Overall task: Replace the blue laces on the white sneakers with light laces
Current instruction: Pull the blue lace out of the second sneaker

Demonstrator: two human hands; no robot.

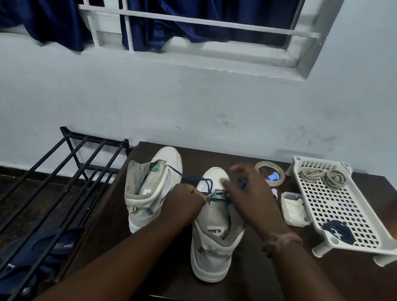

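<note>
Two white high-top sneakers stand side by side on a dark table. The left sneaker has no lace in its eyelets. A blue lace runs loose from the right sneaker and drapes toward the left one. My left hand grips the right sneaker's upper edge by the eyelets. Over that shoe's front, blurred, my right hand pinches the blue lace. Two coiled light laces lie at the far end of a white perforated tray. Another bundled blue lace lies at the tray's near end.
A tape roll with a small blue object inside and a small clear box of white material sit between the shoes and the tray. A black metal rack stands left of the table above dark blue sandals. The wall is close behind.
</note>
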